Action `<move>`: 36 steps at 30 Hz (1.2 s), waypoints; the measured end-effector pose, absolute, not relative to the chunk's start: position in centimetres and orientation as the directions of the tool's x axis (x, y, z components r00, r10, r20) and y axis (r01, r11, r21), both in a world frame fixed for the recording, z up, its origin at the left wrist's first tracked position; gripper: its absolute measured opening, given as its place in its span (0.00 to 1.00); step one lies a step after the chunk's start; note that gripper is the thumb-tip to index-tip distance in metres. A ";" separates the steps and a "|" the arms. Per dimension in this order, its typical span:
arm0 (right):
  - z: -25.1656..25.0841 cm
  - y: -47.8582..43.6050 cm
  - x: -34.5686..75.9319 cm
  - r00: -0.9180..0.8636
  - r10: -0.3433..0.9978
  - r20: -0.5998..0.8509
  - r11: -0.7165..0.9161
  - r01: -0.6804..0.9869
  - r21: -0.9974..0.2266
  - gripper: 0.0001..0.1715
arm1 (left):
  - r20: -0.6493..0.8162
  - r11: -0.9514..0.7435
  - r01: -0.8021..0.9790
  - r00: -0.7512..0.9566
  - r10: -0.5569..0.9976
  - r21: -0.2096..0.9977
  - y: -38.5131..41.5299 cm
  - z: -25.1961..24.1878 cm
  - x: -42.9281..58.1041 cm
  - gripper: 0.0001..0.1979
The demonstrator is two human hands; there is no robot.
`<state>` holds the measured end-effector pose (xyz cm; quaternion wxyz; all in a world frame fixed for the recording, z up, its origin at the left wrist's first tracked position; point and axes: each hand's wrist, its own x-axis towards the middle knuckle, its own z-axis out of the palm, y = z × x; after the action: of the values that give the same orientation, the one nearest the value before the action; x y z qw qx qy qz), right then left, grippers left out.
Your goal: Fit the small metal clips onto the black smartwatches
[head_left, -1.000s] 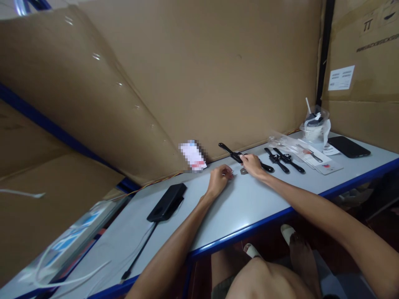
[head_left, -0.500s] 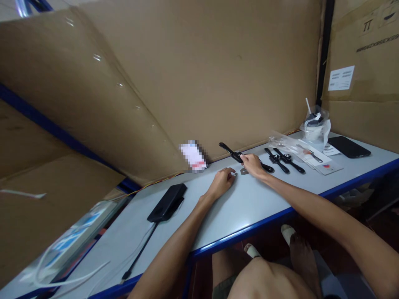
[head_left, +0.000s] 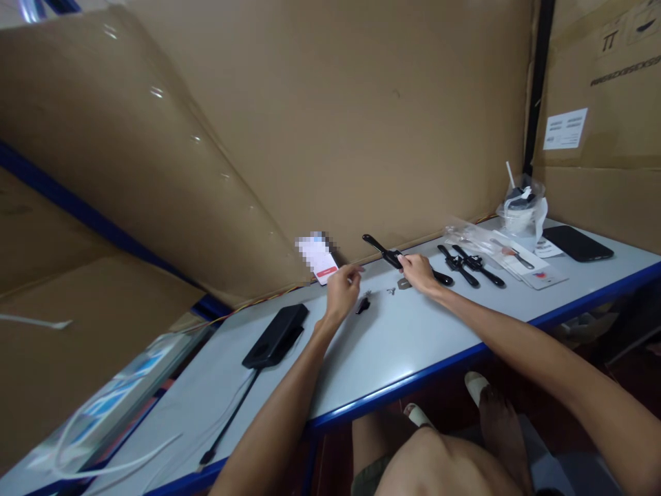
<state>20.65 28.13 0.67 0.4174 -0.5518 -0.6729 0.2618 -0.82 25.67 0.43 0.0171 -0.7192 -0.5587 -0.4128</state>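
My right hand (head_left: 419, 272) is closed around a black spokeshave (head_left: 376, 244), whose two handles stick out on either side of it. Just under that hand lies a flat grey blade (head_left: 403, 284), partly hidden by the fingers. Small metal screws (head_left: 391, 291) rest beside the blade. My left hand (head_left: 342, 293) hovers in front of the propped phone (head_left: 324, 267), fingers partly bent and apart, holding nothing I can see. A small black cap piece (head_left: 363, 306) lies right of the left hand. Two more spokeshaves (head_left: 458, 266) lie beyond the right hand.
A black power bank (head_left: 276, 335) with a cable sits at left. Further right are plastic packets (head_left: 521, 258), a bagged cup (head_left: 519, 213) and a dark phone (head_left: 578, 244). Cardboard (head_left: 361, 138) walls the table's back; a blue edge (head_left: 392, 394) runs along its front.
My left hand has moved left, away from the blade and towards the propped phone, uncovering the screws and black cap piece. My right hand keeps holding the spokeshave in place.
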 end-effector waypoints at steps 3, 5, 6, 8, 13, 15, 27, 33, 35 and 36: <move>0.7 28.0 20.7 -0.036 0.963 0.268 0.247 0.524 -0.815 0.27 | 0.628 -0.283 0.826 -0.106 0.770 0.487 26.3 0.7 -2.8 0.14; 0.8 28.0 20.7 -0.035 0.963 0.268 0.247 0.513 -0.822 0.27 | 0.616 -0.245 0.837 -0.134 0.777 0.490 26.6 0.5 -3.7 0.14; 0.8 27.9 20.7 -0.036 0.963 0.268 0.249 0.507 -0.825 0.27 | 0.605 -0.231 0.842 -0.136 0.784 0.488 26.7 0.4 -4.0 0.14; 0.9 27.8 20.8 -0.036 0.962 0.271 0.252 0.496 -0.831 0.27 | 0.579 -0.219 0.847 -0.124 0.806 0.485 26.9 0.2 -4.4 0.15; 1.0 27.8 20.8 -0.032 0.963 0.266 0.249 0.480 -0.841 0.27 | 0.494 -0.300 0.830 0.034 0.869 0.470 26.9 -0.2 -3.8 0.16; 1.0 27.7 20.8 -0.032 0.964 0.264 0.246 0.480 -0.842 0.27 | 0.430 -0.375 0.809 0.170 0.887 0.453 26.7 -0.3 -3.5 0.18; 0.8 27.8 20.7 -0.032 0.963 0.269 0.249 0.494 -0.833 0.27 | 0.315 -0.255 0.905 0.146 0.938 0.339 26.8 -1.4 -2.8 0.10; 0.9 27.8 20.8 -0.026 0.963 0.268 0.247 0.484 -0.840 0.27 | 0.457 -0.207 0.911 0.024 0.889 0.356 26.4 -0.9 -2.8 0.15; 0.9 27.8 20.9 -0.026 0.963 0.269 0.248 0.481 -0.841 0.27 | 0.512 -0.235 0.894 0.006 0.859 0.382 26.2 -0.5 -2.6 0.15; 0.9 27.8 20.9 -0.027 0.963 0.269 0.248 0.484 -0.839 0.27 | 0.530 -0.260 0.881 0.013 0.848 0.395 26.1 -0.3 -2.4 0.14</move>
<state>20.86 27.80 0.94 0.4328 -0.5471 -0.6609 0.2767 -2.40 26.08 -0.33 0.0235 -0.7113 -0.6078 -0.3523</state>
